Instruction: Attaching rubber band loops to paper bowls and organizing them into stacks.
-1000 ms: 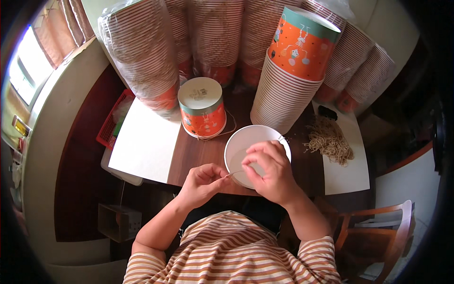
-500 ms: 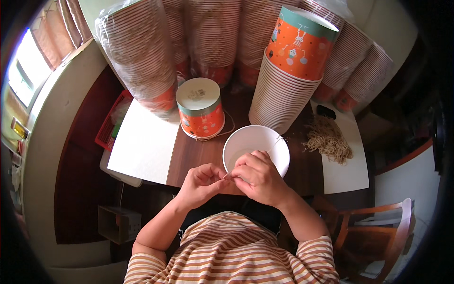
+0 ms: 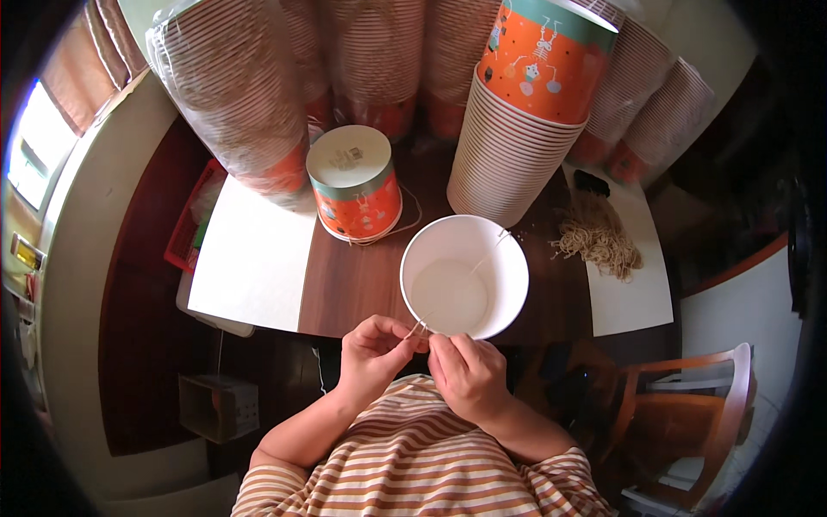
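Note:
A white paper bucket (image 3: 506, 284) stands upright at the near edge of the table, its mouth towards me. A thin beige cord (image 3: 485, 258) comes in at its far rim and runs down inside. At the near rim my left hand (image 3: 372, 355) pinches a piece of the cord between thumb and forefinger. Close against it, my right hand (image 3: 469, 372) also has its fingers closed on the cord, with its fingertips at the rim. A small loop of cord shows between the two hands; whether it is knotted I cannot tell.
An upside-down orange and green bucket (image 3: 357, 194) with a cord handle stands behind left. A tall stack of white-rimmed buckets (image 3: 512, 155) rises behind. Beige cords (image 3: 603, 239) lie in a bundle at right. Wrapped stacks (image 3: 228, 95) line the back; a wooden chair (image 3: 680, 422) is at lower right.
My right hand has moved down and back from over the bucket's mouth to its near rim. A loop of cord now shows between my fingertips. The view has shifted slightly.

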Action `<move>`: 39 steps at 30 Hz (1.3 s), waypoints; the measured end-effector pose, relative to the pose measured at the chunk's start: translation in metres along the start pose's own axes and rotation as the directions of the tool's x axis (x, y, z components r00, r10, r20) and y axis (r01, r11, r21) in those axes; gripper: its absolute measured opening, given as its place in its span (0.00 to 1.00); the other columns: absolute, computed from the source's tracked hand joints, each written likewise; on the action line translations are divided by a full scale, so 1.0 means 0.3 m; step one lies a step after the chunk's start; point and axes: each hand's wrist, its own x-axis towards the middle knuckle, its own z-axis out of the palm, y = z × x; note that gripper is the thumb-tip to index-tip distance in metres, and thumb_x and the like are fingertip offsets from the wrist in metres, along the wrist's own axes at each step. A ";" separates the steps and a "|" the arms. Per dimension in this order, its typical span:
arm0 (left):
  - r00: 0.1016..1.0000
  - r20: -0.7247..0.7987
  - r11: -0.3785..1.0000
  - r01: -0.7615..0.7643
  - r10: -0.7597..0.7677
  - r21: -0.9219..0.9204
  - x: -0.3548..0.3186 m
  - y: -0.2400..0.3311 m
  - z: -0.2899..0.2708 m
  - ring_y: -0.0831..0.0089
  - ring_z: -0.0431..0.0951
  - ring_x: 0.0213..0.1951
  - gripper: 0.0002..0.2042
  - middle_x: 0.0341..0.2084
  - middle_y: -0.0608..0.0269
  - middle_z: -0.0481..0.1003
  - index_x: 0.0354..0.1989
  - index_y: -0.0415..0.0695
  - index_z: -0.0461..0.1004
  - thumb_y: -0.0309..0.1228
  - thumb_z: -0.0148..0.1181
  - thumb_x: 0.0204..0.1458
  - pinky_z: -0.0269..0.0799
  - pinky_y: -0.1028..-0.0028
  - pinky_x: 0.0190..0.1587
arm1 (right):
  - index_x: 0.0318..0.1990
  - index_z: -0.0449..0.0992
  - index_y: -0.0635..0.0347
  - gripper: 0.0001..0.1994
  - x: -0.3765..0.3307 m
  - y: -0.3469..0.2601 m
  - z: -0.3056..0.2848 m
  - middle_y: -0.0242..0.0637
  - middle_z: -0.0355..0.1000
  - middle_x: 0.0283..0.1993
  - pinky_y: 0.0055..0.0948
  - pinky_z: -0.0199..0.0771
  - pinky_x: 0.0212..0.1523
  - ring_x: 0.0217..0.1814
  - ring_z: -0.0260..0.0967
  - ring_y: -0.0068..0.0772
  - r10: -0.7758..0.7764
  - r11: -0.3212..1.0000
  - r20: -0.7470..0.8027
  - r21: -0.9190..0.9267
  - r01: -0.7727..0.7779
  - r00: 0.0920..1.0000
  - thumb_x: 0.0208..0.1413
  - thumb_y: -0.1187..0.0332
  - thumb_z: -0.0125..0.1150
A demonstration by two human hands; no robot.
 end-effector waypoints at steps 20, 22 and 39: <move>0.980 -0.051 0.978 0.189 -0.194 -0.091 -0.005 -0.040 -0.002 0.83 0.74 0.31 0.05 0.28 0.65 0.76 0.32 0.38 0.71 0.18 0.60 0.49 0.71 0.83 0.37 | 0.36 0.75 0.62 0.09 -0.050 0.035 0.119 0.38 0.72 0.29 0.29 0.71 0.26 0.26 0.71 0.40 0.200 0.936 -0.104 0.315 -0.159 0.974 0.44 0.78 0.61; 0.982 -0.070 0.982 0.172 -0.177 -0.072 -0.005 -0.039 -0.009 0.83 0.74 0.31 0.05 0.28 0.65 0.76 0.32 0.38 0.71 0.18 0.61 0.49 0.71 0.83 0.37 | 0.35 0.76 0.63 0.08 -0.049 0.044 0.128 0.39 0.73 0.30 0.27 0.71 0.27 0.27 0.72 0.37 0.238 0.878 -0.058 0.439 -0.189 0.970 0.46 0.79 0.60; 0.983 -0.159 0.991 0.109 -0.095 0.076 -0.016 -0.019 0.001 0.84 0.74 0.29 0.04 0.26 0.67 0.75 0.30 0.38 0.71 0.19 0.61 0.48 0.70 0.84 0.34 | 0.34 0.76 0.65 0.05 -0.055 0.030 0.158 0.23 0.71 0.28 0.14 0.65 0.31 0.29 0.62 0.11 0.541 0.078 0.381 0.865 -0.496 0.750 0.55 0.71 0.59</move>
